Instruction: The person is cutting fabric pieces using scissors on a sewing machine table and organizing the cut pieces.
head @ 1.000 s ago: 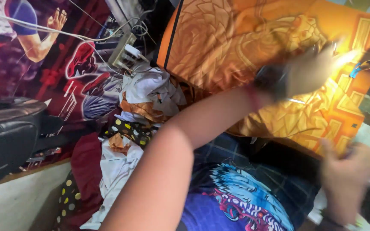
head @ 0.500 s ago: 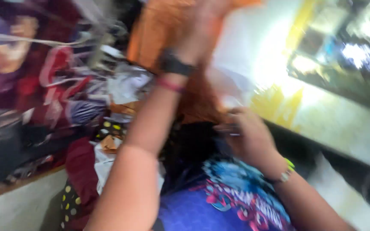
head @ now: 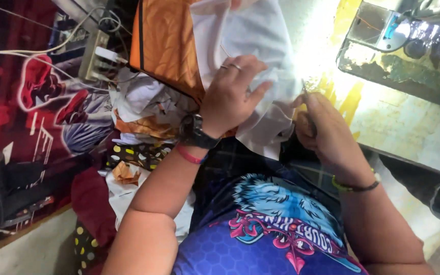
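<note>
My left hand [head: 232,94], with a ring and a black wristwatch, grips a fold of white fabric [head: 260,46] whose outer face is orange [head: 164,43]. The cloth hangs bunched in front of my chest. My right hand [head: 322,130] sits just right of the fold, pinching its edge together with a thin metal tool, probably small snips, whose tip pokes up above the fingers. A dark band circles the right wrist. Below both arms lies a blue printed shirt [head: 276,229].
A heap of fabric scraps [head: 138,112] and polka-dot cloth [head: 85,239] lies at the left. A power strip with cables [head: 95,58] sits above the heap. A worn metal machine table [head: 408,76] stands at the upper right. A red printed banner [head: 21,102] covers the left.
The view has swung and steadied. The orange cloth, spread wide before, is now turned white side out and bunched. My left hand dropped onto it and my right hand rose to its edge.
</note>
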